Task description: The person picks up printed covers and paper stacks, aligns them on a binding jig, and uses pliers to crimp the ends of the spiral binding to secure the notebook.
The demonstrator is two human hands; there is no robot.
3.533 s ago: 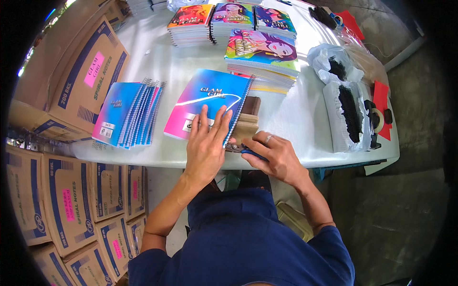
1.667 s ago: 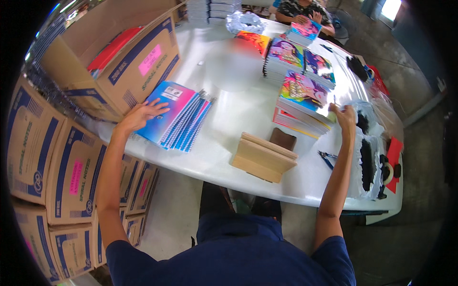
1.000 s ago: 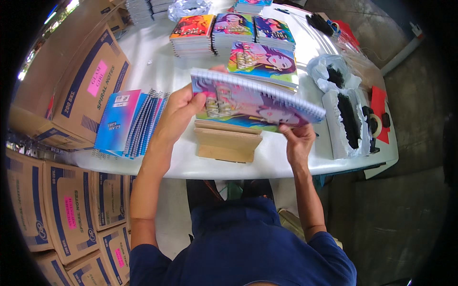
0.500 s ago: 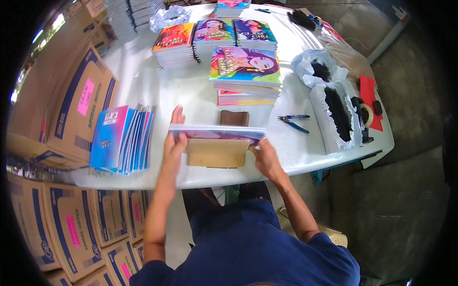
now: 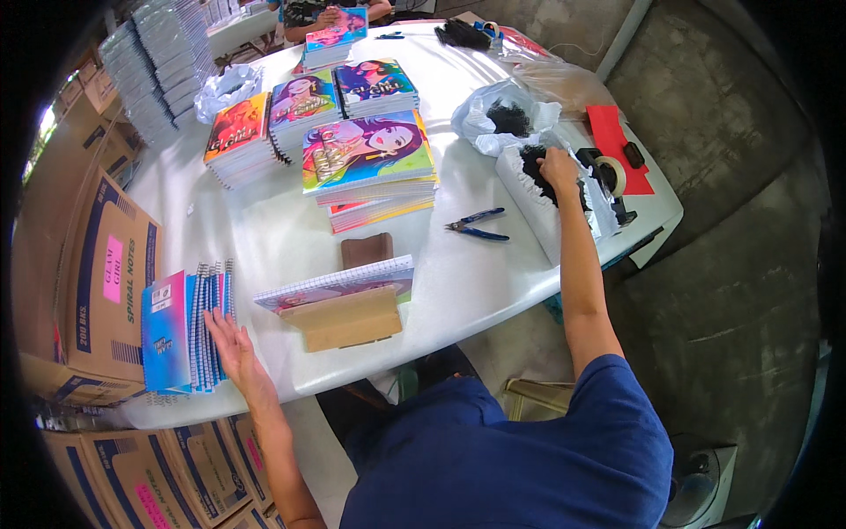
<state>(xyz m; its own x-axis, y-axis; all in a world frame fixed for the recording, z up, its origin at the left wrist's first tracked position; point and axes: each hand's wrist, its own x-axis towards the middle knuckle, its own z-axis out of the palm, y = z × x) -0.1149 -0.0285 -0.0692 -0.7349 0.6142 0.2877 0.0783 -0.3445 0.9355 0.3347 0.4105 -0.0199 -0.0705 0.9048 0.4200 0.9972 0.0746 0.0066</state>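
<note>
My left hand (image 5: 236,351) has its fingers spread and holds nothing, beside a leaning row of blue and pink spiral notebooks (image 5: 167,339); I cannot tell whether it touches them. My right hand (image 5: 561,172) reaches into a long white-lined box (image 5: 534,210) of black plastic binding coils (image 5: 532,160). Its fingers are closed among the coils, and what they hold is hidden. Between my arms, an unbound notebook (image 5: 344,279) stands on edge against a cardboard stand (image 5: 348,319), with a brown block (image 5: 367,251) behind it. Blue-handled cutting pliers (image 5: 478,226) lie to its right.
Stacks of colourful notebooks (image 5: 370,154) stand farther back. A white bag (image 5: 502,119) holds more coils, near a tape roll (image 5: 610,176). Cartons (image 5: 110,282) line the left side. Across the table, another person's hands (image 5: 328,18) are near a notebook pile.
Both hands have let go of the notebook, which now stands by itself at the stand. My left hand moved left to the blue notebooks, my right to the coil box. The view has shifted.
</note>
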